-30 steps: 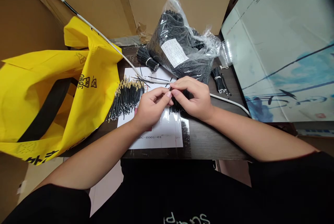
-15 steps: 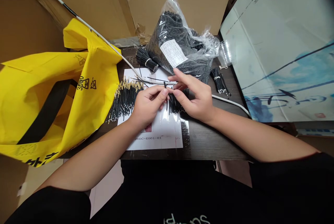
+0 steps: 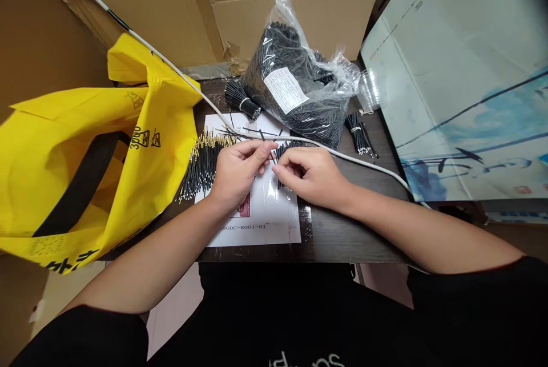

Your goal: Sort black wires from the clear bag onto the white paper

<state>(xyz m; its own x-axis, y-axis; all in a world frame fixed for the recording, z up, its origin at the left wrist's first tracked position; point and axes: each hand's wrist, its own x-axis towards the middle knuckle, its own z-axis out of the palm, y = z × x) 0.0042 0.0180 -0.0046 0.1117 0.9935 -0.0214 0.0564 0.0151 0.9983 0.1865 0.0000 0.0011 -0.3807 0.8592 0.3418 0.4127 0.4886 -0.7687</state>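
Note:
My left hand is closed in a pinch on a short black wire, which slants with its upper end poking above the fingers. At the wire's lower end, the thumb and forefinger of my right hand are pinched together. Left of the hands lies a heap of black wires with gold tips. A smaller pile of black wires is partly hidden behind the right hand. Under both hands is a printed white sheet, on a dark table.
Behind stands a clear bag full of black wires. Tied bundles of wire lie on either side of it. A white cable crosses the table. The yellow bag is at left, clear plastic cups at right.
My right hand has turned and curled, its spread fingers now pinched at the wire's lower end. The wire has tilted from near upright to a slant. My left hand has barely moved.

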